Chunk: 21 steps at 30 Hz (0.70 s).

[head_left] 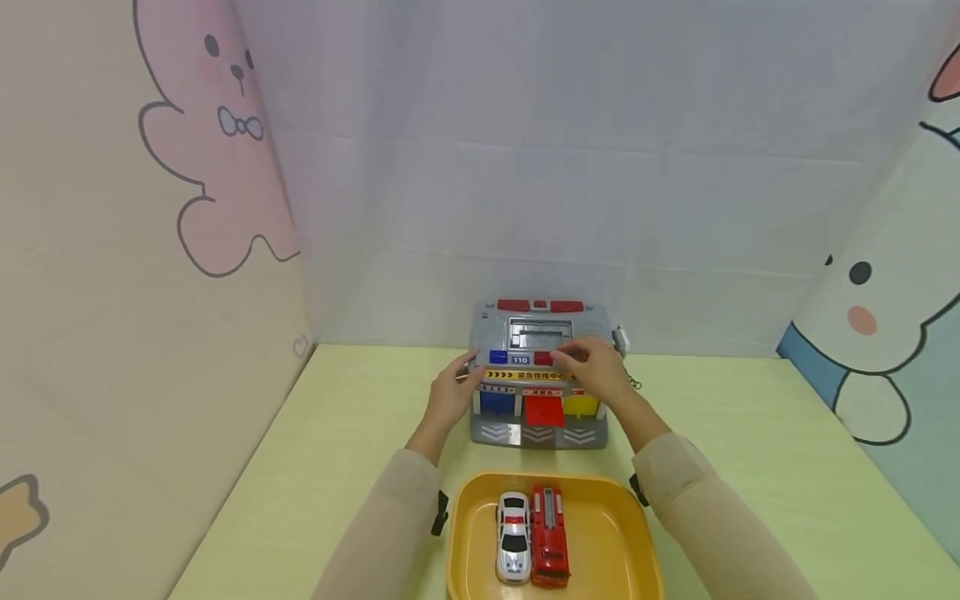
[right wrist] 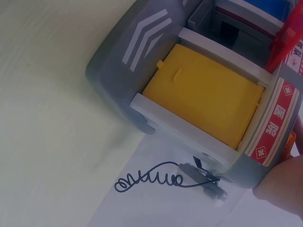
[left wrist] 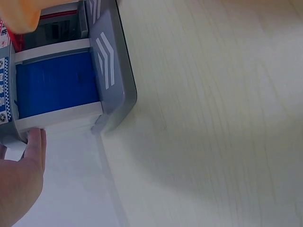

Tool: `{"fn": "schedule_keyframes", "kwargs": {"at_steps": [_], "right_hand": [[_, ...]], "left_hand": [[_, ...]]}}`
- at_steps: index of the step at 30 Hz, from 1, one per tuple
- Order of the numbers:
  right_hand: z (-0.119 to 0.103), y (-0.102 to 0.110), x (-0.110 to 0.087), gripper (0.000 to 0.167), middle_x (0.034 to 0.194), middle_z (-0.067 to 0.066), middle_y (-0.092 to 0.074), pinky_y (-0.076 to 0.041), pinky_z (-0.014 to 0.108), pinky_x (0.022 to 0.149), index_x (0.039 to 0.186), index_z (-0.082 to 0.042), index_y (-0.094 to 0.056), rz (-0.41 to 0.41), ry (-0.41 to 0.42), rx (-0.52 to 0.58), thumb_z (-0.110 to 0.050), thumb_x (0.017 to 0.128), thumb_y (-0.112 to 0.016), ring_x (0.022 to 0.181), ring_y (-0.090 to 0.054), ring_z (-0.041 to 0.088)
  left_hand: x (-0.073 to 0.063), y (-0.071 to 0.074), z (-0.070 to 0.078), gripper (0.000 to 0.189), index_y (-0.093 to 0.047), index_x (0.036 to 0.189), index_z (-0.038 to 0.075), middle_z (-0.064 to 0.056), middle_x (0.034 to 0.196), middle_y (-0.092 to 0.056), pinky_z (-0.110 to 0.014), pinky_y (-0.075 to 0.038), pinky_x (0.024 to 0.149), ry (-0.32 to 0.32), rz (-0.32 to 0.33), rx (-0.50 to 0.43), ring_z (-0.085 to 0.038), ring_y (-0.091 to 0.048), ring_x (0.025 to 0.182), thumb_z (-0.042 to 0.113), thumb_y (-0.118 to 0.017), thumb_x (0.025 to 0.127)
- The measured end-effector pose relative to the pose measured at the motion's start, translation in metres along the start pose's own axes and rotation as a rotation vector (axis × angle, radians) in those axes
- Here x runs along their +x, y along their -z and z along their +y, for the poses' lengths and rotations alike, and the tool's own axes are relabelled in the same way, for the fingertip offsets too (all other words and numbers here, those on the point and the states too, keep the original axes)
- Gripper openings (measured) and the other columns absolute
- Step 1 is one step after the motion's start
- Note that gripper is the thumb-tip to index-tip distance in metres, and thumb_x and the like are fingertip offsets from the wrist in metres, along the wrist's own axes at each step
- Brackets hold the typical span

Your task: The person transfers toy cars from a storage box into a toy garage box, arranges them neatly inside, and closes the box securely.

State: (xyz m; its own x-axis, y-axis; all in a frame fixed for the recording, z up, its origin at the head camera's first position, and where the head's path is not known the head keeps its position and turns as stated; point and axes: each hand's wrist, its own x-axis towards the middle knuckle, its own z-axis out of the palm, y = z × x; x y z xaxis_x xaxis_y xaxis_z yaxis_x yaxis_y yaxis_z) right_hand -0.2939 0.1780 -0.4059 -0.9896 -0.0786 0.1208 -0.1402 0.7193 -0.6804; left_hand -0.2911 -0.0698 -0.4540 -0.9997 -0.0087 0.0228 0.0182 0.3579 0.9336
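Note:
A grey toy garage (head_left: pixel 487 329) stands near the back of the table, its blue door (left wrist: pixel 57 85) and yellow door (right wrist: pixel 203 94) down and its red middle door (head_left: pixel 543 411) swung up and out. At its left side rests my left hand (head_left: pixel 447 396), fingers extended along the side wall in the left wrist view. My right hand (head_left: pixel 597 371) lies over the upper right front, fingertips right at the red button (head_left: pixel 543 358). Beside that button on the same ledge is a blue button (head_left: pixel 498 357).
A yellow tray (head_left: pixel 607 500) in front holds a white toy police car (head_left: pixel 513 542) and a red toy fire truck (head_left: pixel 550 542). From the garage's right side hangs a coiled dark cord (right wrist: pixel 151 176) by a grey nozzle-like piece (right wrist: pixel 201 179). A white curtain (head_left: pixel 480 208) hangs behind.

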Motion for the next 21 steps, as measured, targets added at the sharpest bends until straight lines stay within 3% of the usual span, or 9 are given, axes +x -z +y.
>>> {"fn": "schedule_keyframes", "kwargs": {"at_steps": [15,21], "right_hand": [[0.002,0.002,-0.002,0.043,0.119,0.015,-0.062,-0.048,0.047,0.094,0.123,-0.004,-0.063,-0.007,-0.040,0.116,-0.038,0.098,-0.059,0.104,-0.055,0.032],[0.004,0.013,-0.005,0.045,0.119,0.018,-0.062,-0.048,0.048,0.093,0.124,0.000,-0.063,0.018,0.005,0.107,-0.038,0.098,-0.058,0.104,-0.056,0.034]], "left_hand": [[-0.004,0.003,-0.002,0.046,-0.052,0.143,0.020,-0.017,0.133,-0.056,-0.046,-0.050,0.094,-0.004,0.004,-0.006,-0.033,-0.056,0.118,0.033,-0.059,0.099],[-0.002,0.000,0.001,0.046,-0.052,0.142,0.020,-0.016,0.131,-0.057,-0.046,-0.050,0.093,-0.009,0.007,-0.003,-0.032,-0.057,0.117,0.033,-0.059,0.099]]}}
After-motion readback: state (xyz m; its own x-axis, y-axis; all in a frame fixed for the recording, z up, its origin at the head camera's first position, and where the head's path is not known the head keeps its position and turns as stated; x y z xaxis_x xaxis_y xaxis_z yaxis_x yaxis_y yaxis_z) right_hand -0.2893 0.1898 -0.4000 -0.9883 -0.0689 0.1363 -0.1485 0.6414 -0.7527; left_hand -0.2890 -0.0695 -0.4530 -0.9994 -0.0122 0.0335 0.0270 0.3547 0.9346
